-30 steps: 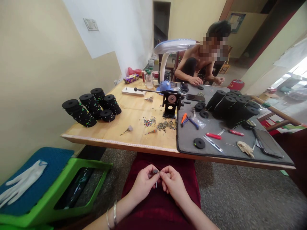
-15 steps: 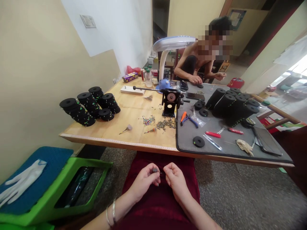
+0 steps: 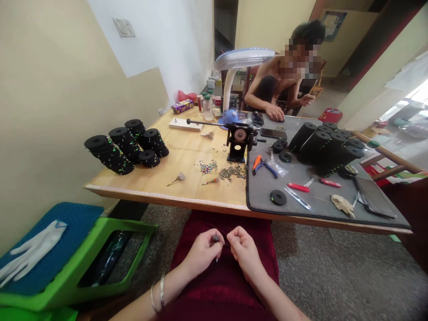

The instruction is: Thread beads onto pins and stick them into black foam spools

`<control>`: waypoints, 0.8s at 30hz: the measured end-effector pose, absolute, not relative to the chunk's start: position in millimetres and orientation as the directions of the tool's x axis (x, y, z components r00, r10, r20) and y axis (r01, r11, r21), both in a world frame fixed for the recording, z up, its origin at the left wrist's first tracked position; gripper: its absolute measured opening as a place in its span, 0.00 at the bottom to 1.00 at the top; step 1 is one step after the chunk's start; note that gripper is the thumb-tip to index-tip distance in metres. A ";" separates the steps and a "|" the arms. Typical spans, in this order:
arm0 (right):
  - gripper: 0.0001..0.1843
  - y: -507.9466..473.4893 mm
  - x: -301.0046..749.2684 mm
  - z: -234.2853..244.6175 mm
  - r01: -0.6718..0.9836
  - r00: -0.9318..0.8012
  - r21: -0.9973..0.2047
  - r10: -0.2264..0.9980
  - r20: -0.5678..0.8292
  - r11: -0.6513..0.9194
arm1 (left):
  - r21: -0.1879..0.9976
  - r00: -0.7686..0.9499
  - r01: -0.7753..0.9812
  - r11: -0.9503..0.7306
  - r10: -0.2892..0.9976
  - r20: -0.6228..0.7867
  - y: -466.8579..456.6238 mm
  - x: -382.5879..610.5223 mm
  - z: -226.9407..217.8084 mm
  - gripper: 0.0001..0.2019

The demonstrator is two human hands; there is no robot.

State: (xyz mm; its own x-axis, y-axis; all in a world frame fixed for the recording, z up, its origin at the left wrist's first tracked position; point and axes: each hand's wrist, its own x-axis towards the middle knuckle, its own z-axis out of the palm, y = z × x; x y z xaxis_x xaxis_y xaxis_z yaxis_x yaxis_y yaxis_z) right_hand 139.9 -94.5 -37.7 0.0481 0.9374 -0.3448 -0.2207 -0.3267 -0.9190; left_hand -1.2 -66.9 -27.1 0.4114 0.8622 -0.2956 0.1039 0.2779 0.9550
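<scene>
My left hand point(image 3: 206, 249) is closed around a small dark grey object point(image 3: 216, 239) above my lap; a pale tip shows under the fingers, and I cannot tell its kind. Close beside it, my right hand point(image 3: 244, 245) pinches thumb against forefinger; whatever it holds is too small to make out. The two hands are a little apart over a dark red cloth point(image 3: 227, 285). Ahead on the table lie two small brush-like bundles point(image 3: 179, 177), a pile of coloured beads point(image 3: 207, 167) and a pile of small metal pieces point(image 3: 233, 172).
A black winding device point(image 3: 238, 145) and a lamp point(image 3: 230, 117) stand mid-table. Black foam spools point(image 3: 98, 141) are stacked at left, more point(image 3: 302, 135) at right. Pliers point(image 3: 265, 167) and a craft knife point(image 3: 297, 198) lie on the grey mat point(image 3: 234, 267). A person point(image 3: 267, 96) sits opposite.
My hands have drawn very slightly apart, and the left fingers have turned a little, showing more of the grey object. The person opposite has moved a hand slightly. The view has shifted slightly.
</scene>
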 end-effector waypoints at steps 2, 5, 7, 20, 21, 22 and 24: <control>0.21 -94.4 139.6 -38.5 -0.221 0.029 -0.918 0.938 -0.345 -0.331 | 0.964 0.387 0.128 0.235 0.883 -0.266 -66.6 -1.0 -26.8 0.01; 0.21 -93.9 139.5 -38.7 -0.230 0.002 -0.914 0.939 -0.344 -0.334 | 0.969 0.364 0.180 0.170 0.904 -0.226 -66.4 -0.5 -25.0 0.06; 0.20 -93.4 140.1 -37.9 -0.228 0.001 -0.915 0.940 -0.342 -0.333 | 0.963 0.357 0.216 0.162 0.905 -0.232 -66.3 -0.4 -22.7 0.07; 0.06 -93.1 142.7 -33.7 0.016 -0.096 -0.953 0.948 -0.304 -0.304 | 0.957 0.329 0.050 0.286 0.900 -0.286 -61.4 -4.9 -22.2 0.08; 0.05 -93.3 142.5 -34.0 0.025 -0.081 -0.955 0.951 -0.297 -0.296 | 0.961 0.313 0.052 0.273 0.909 -0.276 -61.3 -4.6 -23.2 0.08; 0.04 -93.6 142.4 -34.4 0.032 -0.063 -0.957 0.955 -0.291 -0.290 | 0.963 0.293 0.052 0.263 0.918 -0.266 -61.2 -4.2 -23.9 0.07; 0.04 -94.6 142.6 -34.7 0.043 -0.033 -0.958 0.958 -0.286 -0.284 | 0.966 0.257 0.049 0.253 0.931 -0.257 -61.0 -3.6 -24.3 0.08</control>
